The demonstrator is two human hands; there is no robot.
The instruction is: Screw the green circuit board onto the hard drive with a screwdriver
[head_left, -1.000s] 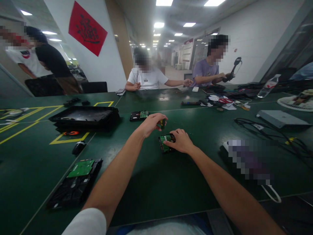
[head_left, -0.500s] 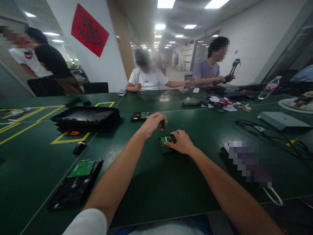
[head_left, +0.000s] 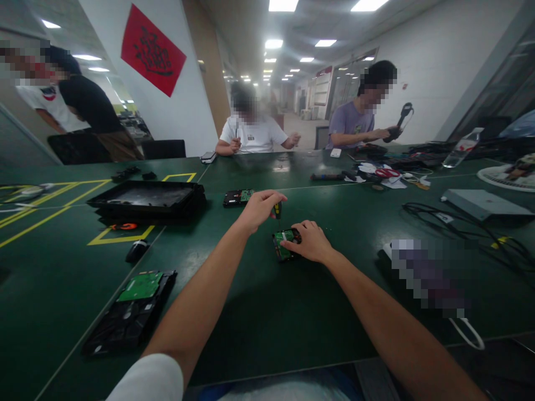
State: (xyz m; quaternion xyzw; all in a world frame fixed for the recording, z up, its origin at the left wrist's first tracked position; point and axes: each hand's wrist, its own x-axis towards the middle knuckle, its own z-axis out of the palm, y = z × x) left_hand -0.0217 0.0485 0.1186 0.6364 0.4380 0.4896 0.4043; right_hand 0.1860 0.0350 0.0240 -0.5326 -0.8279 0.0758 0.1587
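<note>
In the middle of the table lies a hard drive (head_left: pixel 285 250) with its green circuit board facing up. My right hand (head_left: pixel 310 240) grips its right side, thumb on the board and fingers over the far edge. A small screwdriver (head_left: pixel 278 210) with a black and yellow handle is held nearly upright in my left hand (head_left: pixel 262 210), its shaft pointing down to the drive's far edge. Whether the tip sits in a screw is too small to tell. Behind my left hand lies another hard drive (head_left: pixel 237 197), partly covered by it.
Left of my arm lies a larger drive (head_left: pixel 129 312), with a computer mouse (head_left: pixel 137 252) and black trays (head_left: pixel 146 200) beyond. To the right are a pixelated object (head_left: pixel 426 278), black cables (head_left: pixel 455 220) and a grey box (head_left: pixel 485 205). Two people sit across the table (head_left: pixel 251 334).
My left hand has turned slightly, and the screwdriver now stands more upright over the drive. My right hand and the drive stay put. The person opposite has drawn an outstretched hand back.
</note>
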